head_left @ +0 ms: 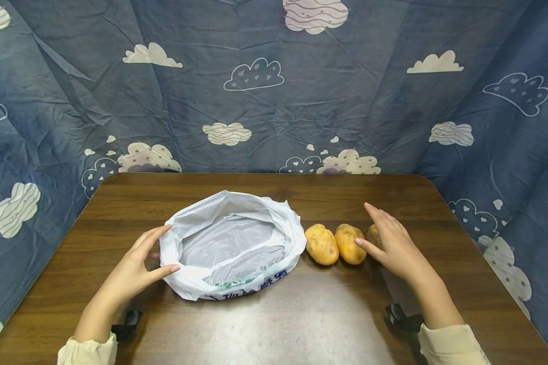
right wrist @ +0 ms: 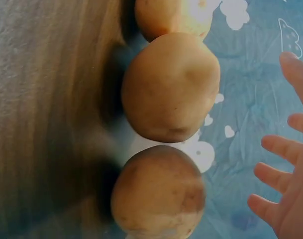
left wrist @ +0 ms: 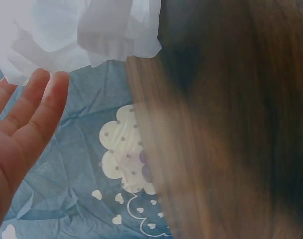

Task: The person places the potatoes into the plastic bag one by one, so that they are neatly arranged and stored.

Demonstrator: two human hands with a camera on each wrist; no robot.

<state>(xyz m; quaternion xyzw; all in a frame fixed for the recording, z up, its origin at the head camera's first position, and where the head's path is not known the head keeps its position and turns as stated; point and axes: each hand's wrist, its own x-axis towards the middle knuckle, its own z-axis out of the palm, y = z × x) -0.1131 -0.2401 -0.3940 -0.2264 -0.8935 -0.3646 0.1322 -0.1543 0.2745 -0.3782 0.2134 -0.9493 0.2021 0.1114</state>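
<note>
An open white plastic bag [head_left: 230, 243] with green and blue print lies on the brown table [head_left: 265, 324], its mouth rolled wide. My left hand [head_left: 155, 252] is at the bag's left rim with fingers straight and thumb spread, holding nothing. In the left wrist view its fingers [left wrist: 29, 117] sit just below the bag [left wrist: 81, 35]. Three potatoes lie in a row right of the bag: one [head_left: 321, 245], a second [head_left: 349, 243] and a third [head_left: 373, 234] partly hidden by my right hand [head_left: 375, 229]. That hand is spread open beside them. The right wrist view shows the potatoes [right wrist: 171, 87] close up and the fingers [right wrist: 283, 174] apart from them.
Blue cloth with cloud prints [head_left: 274, 101] hangs behind and on both sides of the table. Black wrist-camera mounts [head_left: 402, 319] show at both forearms, near the table's front edge. Bare wood lies in front of the bag and behind it.
</note>
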